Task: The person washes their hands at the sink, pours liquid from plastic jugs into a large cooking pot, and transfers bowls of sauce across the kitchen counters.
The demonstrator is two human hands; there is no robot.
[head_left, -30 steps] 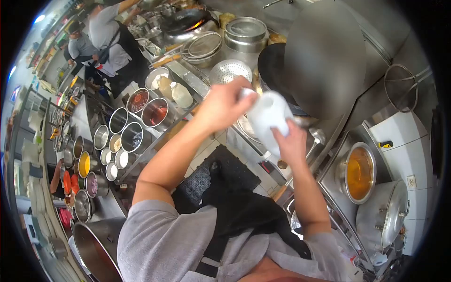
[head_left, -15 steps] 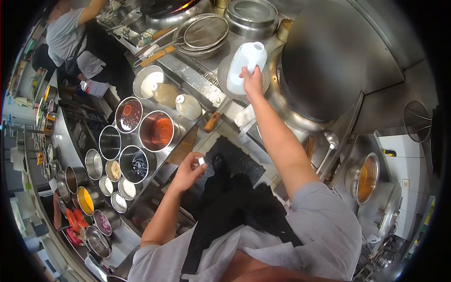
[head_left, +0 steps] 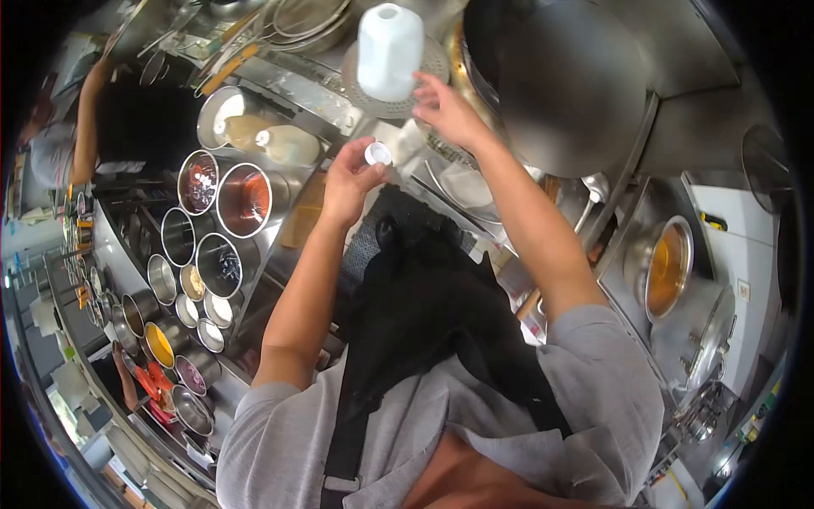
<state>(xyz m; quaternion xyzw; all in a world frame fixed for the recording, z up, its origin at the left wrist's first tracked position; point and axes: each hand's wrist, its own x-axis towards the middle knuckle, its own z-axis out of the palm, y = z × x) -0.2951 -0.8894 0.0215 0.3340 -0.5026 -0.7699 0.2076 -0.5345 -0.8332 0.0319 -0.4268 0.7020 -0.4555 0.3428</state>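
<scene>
My left hand pinches a small white bottle cap between thumb and fingers, over the gap in front of the counter. A white plastic jug with an uncapped mouth stands on a round perforated ladle. Just to the right of the jug is my right hand, its fingers apart and holding nothing. The fingertips come close to the jug's lower side; whether they touch it I cannot tell. A crumpled white cloth lies between my two hands.
A large dark wok fills the right. Two bottles and several steel pots, one with red liquid, stand on the left. A pot of orange liquid is far right. Another person's arm shows at upper left.
My right hand has let go of the jug, which now stands farther left in view. My left hand has risen toward it with the cap. The view has shifted.
</scene>
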